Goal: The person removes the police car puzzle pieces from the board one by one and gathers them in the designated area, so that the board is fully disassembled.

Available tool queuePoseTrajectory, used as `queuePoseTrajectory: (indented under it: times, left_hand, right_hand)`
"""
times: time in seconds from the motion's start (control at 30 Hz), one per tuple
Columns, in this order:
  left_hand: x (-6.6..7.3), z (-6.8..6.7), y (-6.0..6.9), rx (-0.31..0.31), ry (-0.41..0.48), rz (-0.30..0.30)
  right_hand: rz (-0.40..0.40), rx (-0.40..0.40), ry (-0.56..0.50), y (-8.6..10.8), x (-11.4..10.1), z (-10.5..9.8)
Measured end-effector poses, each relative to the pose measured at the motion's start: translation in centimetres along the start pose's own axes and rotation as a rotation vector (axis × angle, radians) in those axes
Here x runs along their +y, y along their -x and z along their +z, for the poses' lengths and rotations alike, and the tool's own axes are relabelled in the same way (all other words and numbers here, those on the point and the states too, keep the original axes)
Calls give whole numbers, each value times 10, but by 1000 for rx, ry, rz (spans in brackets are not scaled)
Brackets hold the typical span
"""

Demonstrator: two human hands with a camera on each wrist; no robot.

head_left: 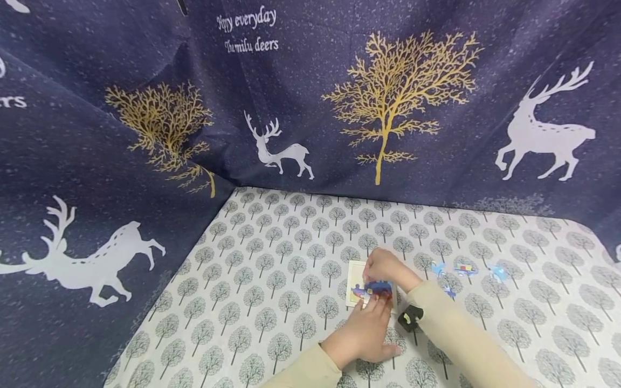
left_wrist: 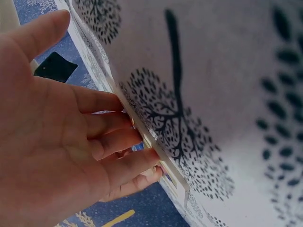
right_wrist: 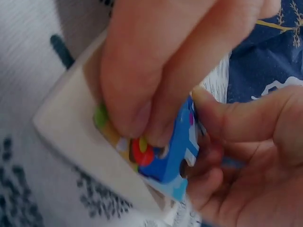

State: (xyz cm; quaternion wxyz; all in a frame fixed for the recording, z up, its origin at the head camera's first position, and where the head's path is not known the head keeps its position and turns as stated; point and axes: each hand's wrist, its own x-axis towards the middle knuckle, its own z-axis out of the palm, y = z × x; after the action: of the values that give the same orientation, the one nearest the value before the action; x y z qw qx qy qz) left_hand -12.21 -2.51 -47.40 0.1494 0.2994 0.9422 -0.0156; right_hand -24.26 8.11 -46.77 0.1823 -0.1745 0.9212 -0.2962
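From the near side of the tray [head_left: 357,271], the left hand [head_left: 365,333] lays outstretched fingers on puzzle pieces [head_left: 372,288] inside it, gripping nothing. Toward the tray's far side, the right hand [head_left: 385,267] pinches a piece with curled fingers; loose pieces [head_left: 466,269] lie right of the tray.
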Motion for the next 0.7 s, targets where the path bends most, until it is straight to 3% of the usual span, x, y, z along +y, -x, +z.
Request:
queuePoseTrajectory:
  times: [0.13,0.2,0.3,0.53,0.7]
  left_hand:
    - [-1,1,0,-7,-2,-1]
    - [-2,1,0,-10,-4,5]
    - [-2,1,1,-8,-8,19]
    - [1,-3,2,-2,-51,16]
    - [0,-4,3,-17,-39,-3]
  right_hand:
    - [-219,-84,-26,-1,11,-5]
    - [-278,-138,-76,-2,19,-7]
    - [-299,-195,-65,-1,23,-11]
    - [-382,-271,150,4,12,-16]
    - [-385,-279,83,4,18,-13]
